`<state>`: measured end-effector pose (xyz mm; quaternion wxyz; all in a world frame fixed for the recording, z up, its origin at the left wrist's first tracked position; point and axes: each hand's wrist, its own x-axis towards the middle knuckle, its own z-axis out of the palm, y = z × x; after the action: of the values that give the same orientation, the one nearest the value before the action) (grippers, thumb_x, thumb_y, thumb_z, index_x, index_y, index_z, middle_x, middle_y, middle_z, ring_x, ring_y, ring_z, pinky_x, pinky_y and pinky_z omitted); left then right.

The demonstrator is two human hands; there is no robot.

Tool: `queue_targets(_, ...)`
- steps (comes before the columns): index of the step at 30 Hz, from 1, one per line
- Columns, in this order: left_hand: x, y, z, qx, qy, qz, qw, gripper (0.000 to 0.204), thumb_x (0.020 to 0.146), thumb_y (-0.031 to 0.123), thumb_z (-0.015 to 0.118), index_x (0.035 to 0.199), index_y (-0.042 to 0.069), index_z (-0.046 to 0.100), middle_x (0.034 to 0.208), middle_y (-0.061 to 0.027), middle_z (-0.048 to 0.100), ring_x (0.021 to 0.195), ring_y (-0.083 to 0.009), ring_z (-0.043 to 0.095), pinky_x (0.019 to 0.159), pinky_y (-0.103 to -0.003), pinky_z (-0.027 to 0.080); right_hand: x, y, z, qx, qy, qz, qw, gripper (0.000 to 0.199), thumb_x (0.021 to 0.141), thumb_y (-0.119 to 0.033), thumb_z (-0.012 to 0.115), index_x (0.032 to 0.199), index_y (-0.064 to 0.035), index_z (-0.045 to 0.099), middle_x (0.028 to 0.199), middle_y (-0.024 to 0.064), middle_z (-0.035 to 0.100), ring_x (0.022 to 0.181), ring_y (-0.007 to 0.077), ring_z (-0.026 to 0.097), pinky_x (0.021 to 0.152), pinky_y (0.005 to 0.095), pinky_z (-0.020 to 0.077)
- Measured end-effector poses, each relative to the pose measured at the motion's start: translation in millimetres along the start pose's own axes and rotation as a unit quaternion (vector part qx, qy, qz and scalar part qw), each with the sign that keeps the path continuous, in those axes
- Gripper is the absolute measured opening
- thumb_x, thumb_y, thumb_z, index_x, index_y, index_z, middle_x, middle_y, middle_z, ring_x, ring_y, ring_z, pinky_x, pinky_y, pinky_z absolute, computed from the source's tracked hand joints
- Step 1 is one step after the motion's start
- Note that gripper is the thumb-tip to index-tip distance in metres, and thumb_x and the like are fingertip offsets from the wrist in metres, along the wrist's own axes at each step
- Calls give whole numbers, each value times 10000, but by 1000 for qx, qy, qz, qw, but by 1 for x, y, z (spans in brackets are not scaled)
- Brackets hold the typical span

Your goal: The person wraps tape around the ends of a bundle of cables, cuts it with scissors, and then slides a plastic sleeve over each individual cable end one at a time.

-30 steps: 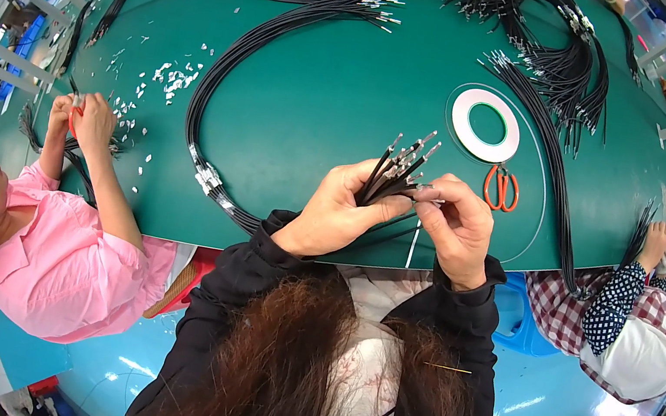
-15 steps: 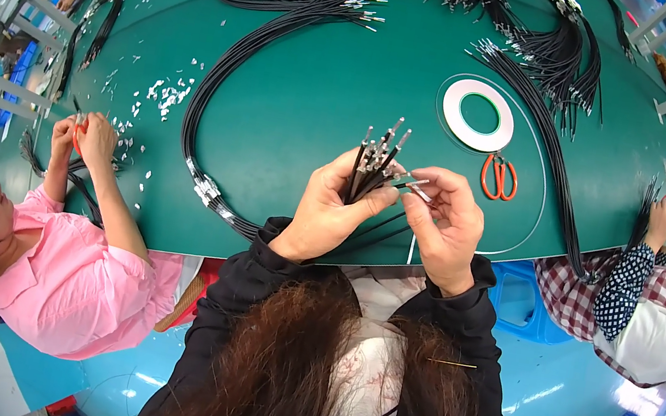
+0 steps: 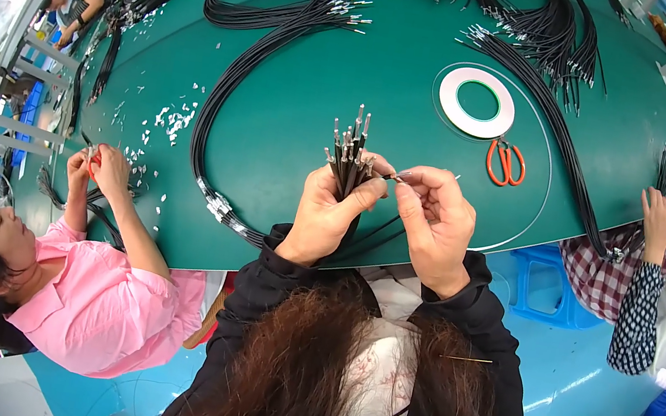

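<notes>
My left hand is closed around a bundle of black cables, whose silvery ends fan out above the fist. One cable leans out of the bundle toward the right, its tip between the two hands. With thumb and fingers pinched, my right hand grips the end of that single cable. Its fingertips almost touch those of the left hand, and they hide most of the cable's tip. Farther back and right lie orange-handled scissors beside a white roll of tape, with a thin strip curving from the roll down toward my right hand.
A long cable bundle curves across the green table on the left, and another cable bundle runs along the right. White scraps are scattered on the left. Co-workers sit at both sides; a blue stool stands by the table's edge.
My right fingertips have moved slightly left, closer to the bundle, and now pinch a cable end near the left thumb. The view has shifted a little.
</notes>
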<state>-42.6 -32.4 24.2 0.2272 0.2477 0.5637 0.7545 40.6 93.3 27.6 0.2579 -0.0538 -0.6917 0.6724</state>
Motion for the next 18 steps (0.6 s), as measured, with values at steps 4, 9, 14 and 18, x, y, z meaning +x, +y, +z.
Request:
queue_targets(4, 1, -1, 1, -15, -5, 0, 1000, 138, 865, 42, 578, 991, -13, 583, 852, -18, 576, 701, -69, 490, 627, -219, 411, 2, 0, 8, 57, 18, 13, 998, 181, 859, 38, 570, 1035, 31, 531, 879, 40, 570, 768, 58, 532, 644, 182, 434)
queue_targets(9, 2, 1, 2, -45, -4, -6, 999, 136, 863, 50, 587, 983, -13, 580, 845, -24, 574, 705, -72, 491, 622, -219, 407, 7, -2, 10, 150, 14, -6, 989, 178, 857, 52, 566, 1031, 25, 543, 877, 39, 579, 775, 68, 545, 664, 192, 441)
queue_targets(14, 4, 2, -1, -53, -15, -12, 998, 135, 866, 61, 592, 978, -14, 578, 833, -24, 577, 702, -75, 497, 619, -219, 406, 9, 0, 6, 185, -18, 19, 982, 181, 852, 64, 567, 1027, 24, 546, 886, 41, 580, 783, 76, 553, 669, 198, 440)
queue_targets(18, 3, 3, -4, -37, -24, -12, 999, 133, 870, 70, 591, 977, -9, 580, 806, -16, 576, 684, -74, 499, 611, -215, 406, 11, -4, 4, 200, -38, 28, 979, 162, 851, 59, 571, 1007, 22, 546, 878, 39, 574, 781, 76, 552, 659, 194, 433)
